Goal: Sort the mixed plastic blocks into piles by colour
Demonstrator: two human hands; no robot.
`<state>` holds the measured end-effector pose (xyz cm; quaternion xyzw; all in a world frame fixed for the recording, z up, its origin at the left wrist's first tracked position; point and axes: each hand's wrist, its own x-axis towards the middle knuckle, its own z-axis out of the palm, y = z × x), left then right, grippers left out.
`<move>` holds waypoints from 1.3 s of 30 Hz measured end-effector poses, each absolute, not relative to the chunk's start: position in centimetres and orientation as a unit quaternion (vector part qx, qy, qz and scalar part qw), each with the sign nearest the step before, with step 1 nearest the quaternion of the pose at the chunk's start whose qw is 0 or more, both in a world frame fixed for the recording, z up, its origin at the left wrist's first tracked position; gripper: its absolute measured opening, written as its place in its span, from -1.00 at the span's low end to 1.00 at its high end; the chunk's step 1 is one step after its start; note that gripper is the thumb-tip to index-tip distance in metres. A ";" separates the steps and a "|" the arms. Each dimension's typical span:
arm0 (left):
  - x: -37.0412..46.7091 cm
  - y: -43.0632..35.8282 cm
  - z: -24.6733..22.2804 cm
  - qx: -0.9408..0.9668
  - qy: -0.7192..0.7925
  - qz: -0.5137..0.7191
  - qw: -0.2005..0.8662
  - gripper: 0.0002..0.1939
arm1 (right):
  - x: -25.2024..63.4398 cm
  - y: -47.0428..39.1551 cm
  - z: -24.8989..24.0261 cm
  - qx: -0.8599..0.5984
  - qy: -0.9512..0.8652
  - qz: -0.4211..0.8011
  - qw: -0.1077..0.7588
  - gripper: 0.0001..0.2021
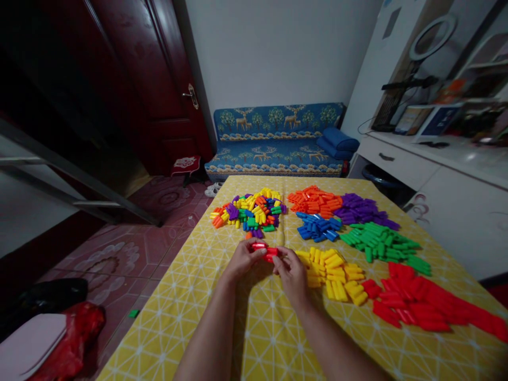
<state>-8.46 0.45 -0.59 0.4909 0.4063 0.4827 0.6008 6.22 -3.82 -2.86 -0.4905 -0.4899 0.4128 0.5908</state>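
My left hand [243, 260] and my right hand [292, 276] meet above the near middle of the table, both closed on small red plastic building pieces [271, 254]. The fingers partly cover these pieces, so I cannot tell whether they are joined. Just beyond my hands lies a mixed-colour heap of such pieces [260, 214]. Right beside my right hand is a yellow pile [335, 270]. Farther right spread a red pile [420, 299] and a green pile [381, 241]. Behind the yellow one sit a blue pile [317, 227], an orange pile [315, 202] and a purple pile [361, 210].
A yellow patterned cloth covers the table [190, 317]. Beyond it stands a blue sofa [273, 151]; a white cabinet [464, 190] lines the right side. On the left are a small stool [186, 164], a metal ladder [99, 203] and a green piece [134, 313] on the floor.
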 end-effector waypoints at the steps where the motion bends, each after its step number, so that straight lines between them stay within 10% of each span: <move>1: -8.3 0.5 -0.6 0.487 0.414 0.493 0.590 -0.69 | 6.2 -3.7 -2.8 -0.488 -0.486 0.418 0.592 -0.70; 22: -10.1 1.5 -0.9 0.330 0.394 0.631 0.581 -0.56 | 6.2 -3.4 -3.6 -0.499 -0.453 0.394 0.625 -0.71; 39: -7.0 -0.3 -0.1 0.499 0.400 0.468 0.609 -0.59 | 5.7 -4.0 -3.3 -0.436 -0.653 0.219 0.579 -0.61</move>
